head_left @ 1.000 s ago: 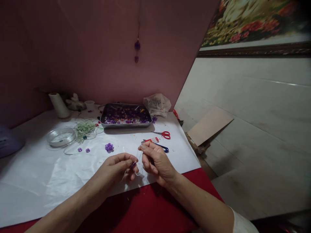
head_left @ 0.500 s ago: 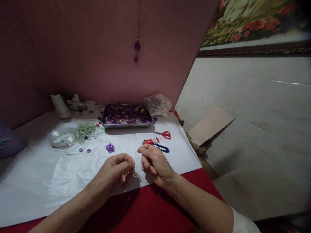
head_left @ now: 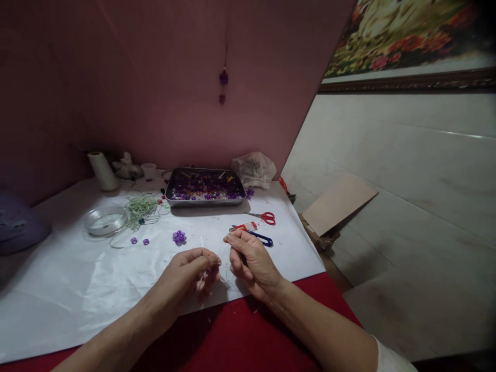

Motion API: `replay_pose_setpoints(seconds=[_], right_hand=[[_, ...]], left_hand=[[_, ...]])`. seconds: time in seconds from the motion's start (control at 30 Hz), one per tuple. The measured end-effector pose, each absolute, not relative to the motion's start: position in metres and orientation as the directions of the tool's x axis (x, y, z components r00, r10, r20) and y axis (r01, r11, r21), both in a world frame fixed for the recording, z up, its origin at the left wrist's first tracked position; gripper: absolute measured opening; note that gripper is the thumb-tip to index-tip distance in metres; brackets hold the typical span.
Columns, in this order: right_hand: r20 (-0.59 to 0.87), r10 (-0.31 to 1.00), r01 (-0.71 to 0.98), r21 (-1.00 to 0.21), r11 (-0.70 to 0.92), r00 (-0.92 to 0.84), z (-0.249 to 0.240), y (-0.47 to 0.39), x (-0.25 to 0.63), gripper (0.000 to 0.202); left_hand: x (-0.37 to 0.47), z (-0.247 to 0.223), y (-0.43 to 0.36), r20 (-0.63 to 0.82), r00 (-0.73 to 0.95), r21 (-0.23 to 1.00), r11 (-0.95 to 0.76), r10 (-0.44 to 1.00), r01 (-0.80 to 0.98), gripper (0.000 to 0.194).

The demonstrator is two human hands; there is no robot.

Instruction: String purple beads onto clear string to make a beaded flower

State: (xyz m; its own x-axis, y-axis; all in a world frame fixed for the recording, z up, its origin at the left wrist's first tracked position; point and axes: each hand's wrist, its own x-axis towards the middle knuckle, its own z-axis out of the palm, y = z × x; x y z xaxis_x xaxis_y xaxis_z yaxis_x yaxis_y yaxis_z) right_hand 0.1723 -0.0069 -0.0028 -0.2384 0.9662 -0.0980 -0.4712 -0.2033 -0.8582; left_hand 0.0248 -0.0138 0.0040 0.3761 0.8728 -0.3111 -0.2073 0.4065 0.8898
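Note:
My left hand [head_left: 196,271] is closed in a pinch on a thin clear thread [head_left: 223,276], above the front of the white-covered table. A bit of purple, perhaps beads, shows between its fingers, mostly hidden. Just to the right, my right hand [head_left: 250,258] pinches the thread between thumb and forefinger, with its other fingers curled. The thread spans the small gap between the hands and hangs in a loose loop. Beyond my left hand lies a purple bead flower [head_left: 179,237]. A blue-handled thread snipper [head_left: 263,238] and a red lighter [head_left: 246,227] lie just behind my right hand.
A metal tray [head_left: 205,203] of mixed beads stands at the back, with red scissors [head_left: 267,218] in front of it. To the left are a clear spool [head_left: 105,221], tangled green cord [head_left: 141,207], two purple beads [head_left: 140,241] and a white thread cone [head_left: 103,171]. A plastic bag [head_left: 254,170] sits behind.
The whole view has shifted slightly, so things appear a little farther right and lower. Both hands keep their pinch, and a touch of purple now shows at my left fingers.

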Motion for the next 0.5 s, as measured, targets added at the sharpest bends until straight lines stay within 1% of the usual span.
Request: replay_pose_setpoints(seconds=[0.1,0.2,0.23,0.3,0.37,0.43,0.5], right_hand=[[-0.096,0.974,-0.453,-0.873,-0.182,-0.207,-0.002,-0.007,0.172,0.020],[-0.076,0.995,-0.372,-0.923,-0.097,-0.070,-0.002,-0.002,0.175,0.025],[-0.058,0.998,-0.296,-0.954,-0.056,-0.003,-0.002,0.001,0.178,0.026],[0.010,0.994,-0.074,-0.997,0.018,0.107,-0.001,0.008,0.186,0.027],[0.084,0.985,0.141,-0.988,0.062,0.153,0.001,0.013,0.194,0.025],[0.222,0.951,0.327,-0.934,0.144,0.214,0.005,0.014,0.199,0.019],[0.447,0.863,0.514,-0.811,0.281,0.234,0.010,0.007,0.197,0.009]], left_hand=[[0.025,0.002,-0.013,-0.306,0.353,0.896,0.393,0.884,-0.207,0.018],[0.024,0.002,-0.012,-0.299,0.273,0.897,0.367,0.914,-0.245,0.016],[0.023,0.002,-0.011,-0.303,0.241,0.896,0.362,0.922,-0.258,0.016],[0.022,0.002,-0.009,-0.316,0.191,0.890,0.360,0.929,-0.280,0.016],[0.021,0.003,-0.008,-0.325,0.172,0.881,0.364,0.930,-0.301,0.015],[0.020,0.003,-0.009,-0.313,0.168,0.883,0.352,0.935,-0.312,0.014],[0.020,0.003,-0.010,-0.298,0.170,0.890,0.338,0.939,-0.308,0.014]])
